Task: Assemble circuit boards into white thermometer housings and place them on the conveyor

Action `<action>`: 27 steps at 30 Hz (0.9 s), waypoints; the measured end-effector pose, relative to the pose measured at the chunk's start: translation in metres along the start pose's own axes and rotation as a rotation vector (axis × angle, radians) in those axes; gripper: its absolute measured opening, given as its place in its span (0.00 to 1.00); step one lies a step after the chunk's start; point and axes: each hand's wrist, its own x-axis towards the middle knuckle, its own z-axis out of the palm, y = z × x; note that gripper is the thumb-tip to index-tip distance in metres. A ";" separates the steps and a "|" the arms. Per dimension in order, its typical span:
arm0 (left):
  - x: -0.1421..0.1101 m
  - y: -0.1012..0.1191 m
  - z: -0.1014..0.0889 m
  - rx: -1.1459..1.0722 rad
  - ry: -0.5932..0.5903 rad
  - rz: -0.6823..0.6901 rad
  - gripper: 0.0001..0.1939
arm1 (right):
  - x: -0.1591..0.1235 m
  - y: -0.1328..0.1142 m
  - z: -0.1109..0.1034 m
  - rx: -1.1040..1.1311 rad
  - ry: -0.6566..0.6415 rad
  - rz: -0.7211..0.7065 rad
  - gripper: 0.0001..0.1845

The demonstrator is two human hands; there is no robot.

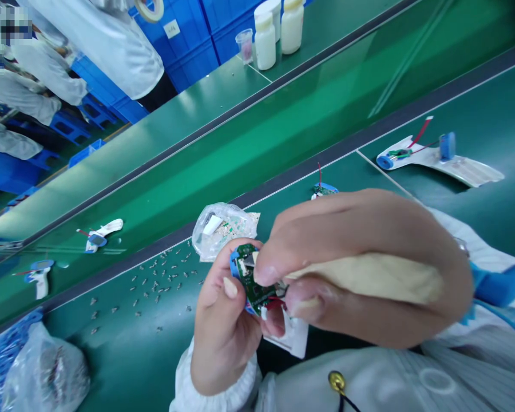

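My left hand (225, 326) is closed around a green circuit board (257, 292) with a blue rim. Its thumb presses on the board's near side. Red wires and a small white connector show at the board's lower edge, and a white plastic housing (298, 337) extends below it. In my right hand (369, 229) lies a slim tool wrapped in beige tape (369, 277), gripped between thumb and fingers. The index fingertip touches the board's face or a part on it. The tool's tip is hidden near the board, so its kind cannot be told.
A clear bag of small parts (225, 226) lies beyond my left hand, with several loose metal pieces (157, 286) scattered leftward. White housings with wires (446, 160) rest at right; others (96, 237) are at left. Bottles (266, 43) stand behind; people in white coats (111, 51) work beyond.
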 end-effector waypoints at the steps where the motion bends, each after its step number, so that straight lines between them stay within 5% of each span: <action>1: 0.000 -0.001 -0.001 0.009 0.016 0.027 0.12 | 0.000 0.001 0.000 -0.033 0.003 -0.024 0.08; 9: -0.001 0.002 -0.002 0.079 -0.046 0.036 0.14 | 0.004 0.021 0.003 0.369 0.014 0.064 0.18; 17: -0.003 0.000 0.001 0.002 -0.133 -0.022 0.17 | 0.010 0.022 0.001 0.945 -0.151 0.484 0.19; 27: -0.004 -0.002 -0.004 0.019 -0.085 -0.077 0.16 | 0.008 0.016 0.003 0.736 0.035 0.419 0.16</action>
